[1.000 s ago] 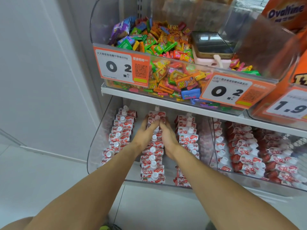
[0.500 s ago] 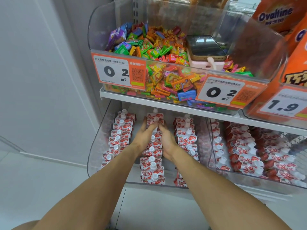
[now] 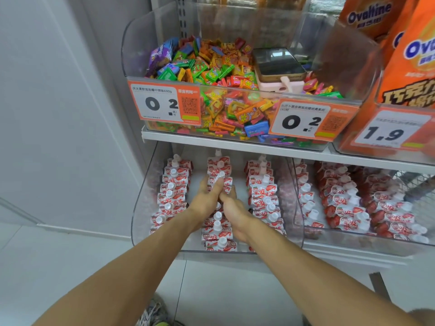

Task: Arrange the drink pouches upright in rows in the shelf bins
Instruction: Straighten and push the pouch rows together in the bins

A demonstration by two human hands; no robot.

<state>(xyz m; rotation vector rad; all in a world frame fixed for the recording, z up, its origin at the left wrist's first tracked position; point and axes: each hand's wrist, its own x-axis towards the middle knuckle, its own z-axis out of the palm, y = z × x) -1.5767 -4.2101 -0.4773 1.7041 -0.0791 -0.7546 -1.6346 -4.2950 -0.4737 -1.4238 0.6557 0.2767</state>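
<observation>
Head view: both hands, left hand point(image 3: 207, 201) and right hand point(image 3: 235, 211), squeeze the middle pouches point(image 3: 219, 170) in the bin point(image 3: 141, 208) under the candy, fingers pinching them, probably to keep that row upright.

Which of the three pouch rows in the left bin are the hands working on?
The middle row: both hands are on it; the outer rows are untouched.

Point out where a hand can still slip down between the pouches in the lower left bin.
Two bare white lanes of the bin floor run front to back: one between the left row and the middle row, one between the middle row and the right row. Both hands, left hand and right hand, crowd the middle row.
</observation>
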